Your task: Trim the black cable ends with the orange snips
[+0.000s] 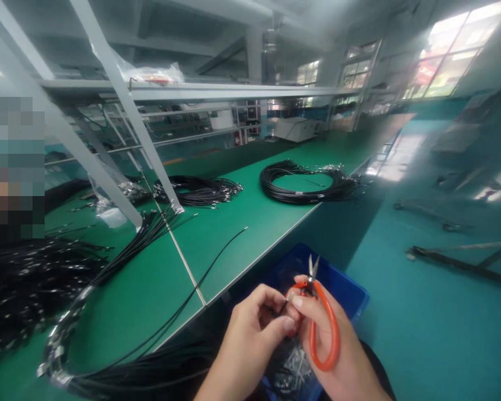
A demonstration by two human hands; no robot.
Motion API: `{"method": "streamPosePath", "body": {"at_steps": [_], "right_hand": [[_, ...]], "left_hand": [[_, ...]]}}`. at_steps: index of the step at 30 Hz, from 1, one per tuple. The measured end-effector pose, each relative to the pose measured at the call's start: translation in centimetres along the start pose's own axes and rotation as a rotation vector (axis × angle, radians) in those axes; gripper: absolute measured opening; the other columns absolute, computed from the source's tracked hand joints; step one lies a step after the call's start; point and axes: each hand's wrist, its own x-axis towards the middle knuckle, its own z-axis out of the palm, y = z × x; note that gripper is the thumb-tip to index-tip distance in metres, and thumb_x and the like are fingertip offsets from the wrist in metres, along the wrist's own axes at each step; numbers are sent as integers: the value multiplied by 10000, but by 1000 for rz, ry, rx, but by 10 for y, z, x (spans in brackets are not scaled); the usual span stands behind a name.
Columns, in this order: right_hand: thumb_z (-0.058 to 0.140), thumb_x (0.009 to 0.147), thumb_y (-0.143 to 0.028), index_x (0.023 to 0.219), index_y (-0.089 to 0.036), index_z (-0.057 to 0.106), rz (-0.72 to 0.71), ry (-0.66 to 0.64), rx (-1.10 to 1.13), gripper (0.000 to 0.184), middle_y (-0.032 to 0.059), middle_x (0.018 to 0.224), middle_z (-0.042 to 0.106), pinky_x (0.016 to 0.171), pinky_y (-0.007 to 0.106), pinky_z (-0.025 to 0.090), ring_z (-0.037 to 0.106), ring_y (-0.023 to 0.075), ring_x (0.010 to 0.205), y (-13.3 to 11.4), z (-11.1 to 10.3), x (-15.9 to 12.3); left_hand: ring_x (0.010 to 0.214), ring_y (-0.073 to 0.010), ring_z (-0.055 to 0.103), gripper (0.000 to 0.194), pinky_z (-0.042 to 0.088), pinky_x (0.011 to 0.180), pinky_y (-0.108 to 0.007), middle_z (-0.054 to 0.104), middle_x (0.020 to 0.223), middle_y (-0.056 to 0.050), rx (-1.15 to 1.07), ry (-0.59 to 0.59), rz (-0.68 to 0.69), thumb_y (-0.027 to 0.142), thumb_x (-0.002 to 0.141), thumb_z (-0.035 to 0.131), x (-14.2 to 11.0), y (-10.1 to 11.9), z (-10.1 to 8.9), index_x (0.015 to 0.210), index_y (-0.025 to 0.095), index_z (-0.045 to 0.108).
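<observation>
Your scissors (332, 320) stand nearly upright in the frame, lower right of centre, blades pointing to the top and one long handle loop reaching down. Your right hand (323, 328) has them wrapped in its fingers, its thumb close to your left fingertips. Your left hand (253, 331) pinches a small dark piece (280, 306) between thumb and fingers, just beside the right hand.

Behind the blades lies the blue bin (350, 289), its right rim near your right hand. The green table's (217, 256) front edge slants from lower left to upper right, with cable coils (292, 195) on top; teal floor (401, 334) spreads along the right side. The scissors have orange handles and short, silvery, slightly parted blades.
</observation>
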Motion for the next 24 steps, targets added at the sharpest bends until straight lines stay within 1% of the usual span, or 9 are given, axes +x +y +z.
{"method": "streamPosePath", "body": {"at_steps": [2, 5, 8, 10, 13, 15, 19, 21, 24], "right_hand": [[562, 819, -143, 952, -218, 555, -28, 7, -61, 153, -43, 638, 545, 574, 228, 406, 484, 111, 578, -1, 1, 0], [656, 775, -205, 948, -227, 545, -143, 91, -163, 206, -53, 639, 564, 555, 211, 403, 473, 97, 553, -3, 4, 3], [757, 676, -248, 941, -230, 542, -235, 178, -247, 342, -25, 734, 640, 568, 209, 433, 528, 105, 606, -5, 8, 7], [776, 640, -242, 930, -233, 543, -256, 183, -279, 372, -19, 750, 655, 593, 225, 460, 569, 124, 650, -4, 11, 9], [758, 639, -215, 907, -239, 540, -286, 158, -258, 346, -44, 664, 626, 600, 235, 478, 584, 129, 638, -1, 13, 9], [737, 654, -207, 907, -239, 536, -302, 155, -255, 325, -45, 656, 625, 594, 240, 485, 578, 124, 611, 1, 12, 8], [713, 663, -203, 888, -233, 541, -345, 201, -396, 286, -32, 666, 635, 584, 250, 496, 591, 136, 604, 4, 8, 6], [693, 680, -202, 902, -232, 547, -414, 225, -499, 267, -13, 707, 649, 635, 280, 507, 618, 162, 667, 5, 5, 5], [656, 713, -204, 934, -239, 563, -567, 219, -631, 243, 32, 849, 675, 698, 331, 506, 631, 198, 765, 6, 1, 4]], "left_hand": [[482, -82, 459, 101, 343, 446, -174, 585, 595, 18, -10, 37, -13, 220, 743, 650, 1, -5, 1, 714, 146, 587], [388, -51, 350, 189, 264, 370, -163, 503, 511, 51, -68, 78, -47, 282, 724, 668, 3, -12, 2, 654, 145, 559], [385, -42, 309, 229, 226, 355, -157, 462, 495, 61, -86, 103, -41, 306, 700, 694, 3, -14, 2, 631, 147, 544], [396, -41, 309, 229, 229, 358, -154, 458, 507, 60, -74, 115, -20, 292, 700, 700, 2, -13, 4, 624, 148, 540], [402, -40, 314, 236, 240, 363, -153, 447, 518, 63, -72, 134, -1, 285, 714, 691, 1, -10, 8, 616, 153, 521], [399, -39, 321, 244, 240, 365, -153, 455, 521, 63, -83, 143, -6, 295, 715, 688, 0, -9, 8, 618, 153, 514], [373, -35, 319, 236, 228, 357, -152, 473, 510, 61, -97, 140, -46, 305, 718, 677, 1, -11, 6, 636, 151, 517], [362, -34, 319, 250, 227, 350, -151, 479, 503, 59, -114, 135, -57, 322, 709, 683, 2, -13, 4, 636, 152, 515], [350, -35, 316, 280, 226, 340, -151, 456, 475, 66, -144, 127, -58, 350, 684, 703, 3, -13, 2, 619, 154, 514]]}}
